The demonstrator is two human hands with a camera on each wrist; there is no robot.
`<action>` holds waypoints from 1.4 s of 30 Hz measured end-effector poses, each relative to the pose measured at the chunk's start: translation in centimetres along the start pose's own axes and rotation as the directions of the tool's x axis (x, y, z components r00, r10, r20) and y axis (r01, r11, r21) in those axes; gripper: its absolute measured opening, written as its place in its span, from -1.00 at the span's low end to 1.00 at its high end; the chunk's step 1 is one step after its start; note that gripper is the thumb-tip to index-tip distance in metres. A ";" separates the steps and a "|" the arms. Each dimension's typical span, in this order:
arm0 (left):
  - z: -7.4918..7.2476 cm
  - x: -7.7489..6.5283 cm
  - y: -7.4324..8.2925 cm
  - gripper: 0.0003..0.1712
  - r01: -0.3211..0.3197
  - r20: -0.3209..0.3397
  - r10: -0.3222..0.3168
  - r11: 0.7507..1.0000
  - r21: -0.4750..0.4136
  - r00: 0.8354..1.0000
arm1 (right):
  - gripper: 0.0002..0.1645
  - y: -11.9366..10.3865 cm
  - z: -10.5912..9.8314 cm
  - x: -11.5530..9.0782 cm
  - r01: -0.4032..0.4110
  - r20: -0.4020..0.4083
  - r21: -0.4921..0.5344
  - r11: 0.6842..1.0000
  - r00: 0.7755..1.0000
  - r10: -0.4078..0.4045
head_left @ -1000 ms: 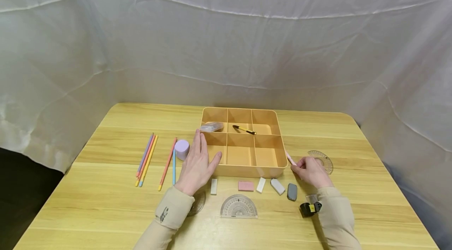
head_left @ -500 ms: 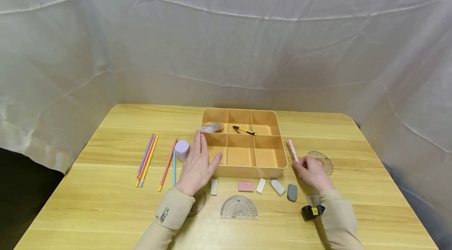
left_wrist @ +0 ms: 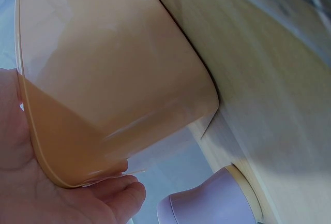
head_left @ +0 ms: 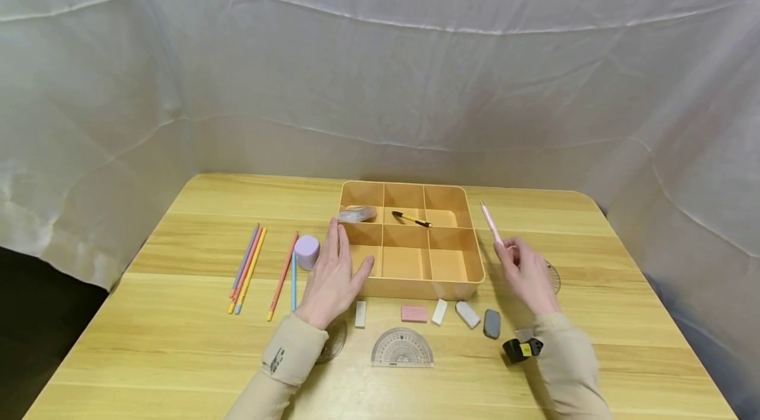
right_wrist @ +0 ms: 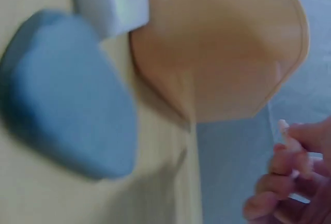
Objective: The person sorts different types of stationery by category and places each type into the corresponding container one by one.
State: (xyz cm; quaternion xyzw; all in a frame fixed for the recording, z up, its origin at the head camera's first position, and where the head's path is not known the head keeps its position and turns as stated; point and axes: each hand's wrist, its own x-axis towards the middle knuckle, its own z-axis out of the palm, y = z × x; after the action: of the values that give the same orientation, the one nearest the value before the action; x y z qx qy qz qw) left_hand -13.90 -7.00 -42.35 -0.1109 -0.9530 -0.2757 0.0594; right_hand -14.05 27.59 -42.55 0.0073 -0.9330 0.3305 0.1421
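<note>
My right hand pinches a slim pink pen by its lower end, raised at the box's right side with the tip pointing away. My left hand rests on the front left corner of an orange divided box. Its fingers lie straight along the left side, and the thumb is spread at the front rim. In the left wrist view the rim presses against the palm. Across the box's middle divider lies a yellow and black pen. A clear plastic item sits in the back left compartment.
Left of the box stand a lilac cylinder and several coloured pencils. Before it lie a pink eraser, other erasers including a dark grey one, and a clear protractor. A black item is by the right sleeve.
The right hand has lifted the pink pen from the table beside the box and moved away from me and upward with it. The left hand has stayed at the box corner.
</note>
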 end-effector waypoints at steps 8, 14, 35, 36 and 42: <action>-0.1 -0.1 0.0 0.02 0.002 0.000 -0.002 1.000 -0.005 1.000 | -0.82 -2.6 0.6 1.3 0.159 -0.208 0.057 0.986 0.968 -0.144; 0.0 0.0 0.1 0.02 -0.002 -0.007 0.002 1.000 -0.007 1.000 | -0.82 -4.6 0.6 2.7 0.246 -0.241 0.015 0.969 0.941 -0.236; 0.1 0.1 0.1 0.03 0.002 -0.004 -0.002 1.000 -0.016 1.000 | -0.64 -10.8 -0.1 6.7 0.336 0.148 -0.242 0.910 0.940 -0.308; 0.1 0.1 0.1 0.02 0.001 -0.005 -0.001 1.000 -0.017 1.000 | -0.64 -11.0 0.1 6.8 0.341 0.164 -0.251 0.906 0.937 -0.307; 0.1 0.0 0.0 0.02 -0.005 -0.009 0.005 1.000 -0.009 1.000 | -0.69 -11.4 1.1 7.3 0.361 0.249 -0.282 0.889 0.922 -0.296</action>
State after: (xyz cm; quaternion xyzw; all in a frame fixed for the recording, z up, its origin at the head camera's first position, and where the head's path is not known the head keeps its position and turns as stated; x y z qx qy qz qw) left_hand -13.96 -6.93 -42.46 -0.1121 -0.9512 -0.2804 0.0638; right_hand -20.13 18.62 -34.38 0.1755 -0.9689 0.1418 0.1012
